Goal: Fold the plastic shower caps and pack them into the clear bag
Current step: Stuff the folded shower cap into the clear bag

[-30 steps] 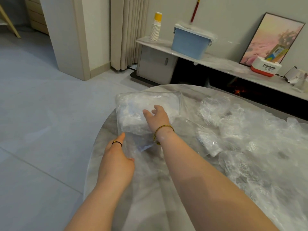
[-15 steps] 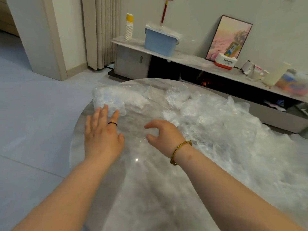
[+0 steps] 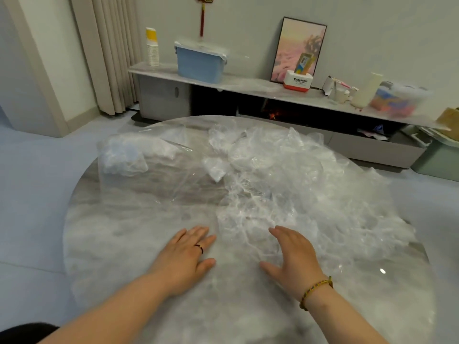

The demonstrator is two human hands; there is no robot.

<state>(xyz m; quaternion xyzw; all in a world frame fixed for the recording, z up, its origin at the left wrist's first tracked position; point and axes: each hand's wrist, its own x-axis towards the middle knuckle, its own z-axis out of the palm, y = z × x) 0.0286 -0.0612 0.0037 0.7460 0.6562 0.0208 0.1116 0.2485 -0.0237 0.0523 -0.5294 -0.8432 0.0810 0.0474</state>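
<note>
- Head view: left hand (image 3: 185, 254) lies flat on the table (image 3: 104, 244), fingers straight, holding nothing.
- Right hand (image 3: 295, 256) is spread open, fingertips touching the shower caps (image 3: 285, 184) heaped over the table's right half.
- Clear bag (image 3: 139, 155), partly filled, lies at the table's far left edge.

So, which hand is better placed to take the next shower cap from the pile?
Probably the right hand: open, it lies at the near edge of the pile of shower caps. The left hand, also open, is over bare table beside it.
</note>
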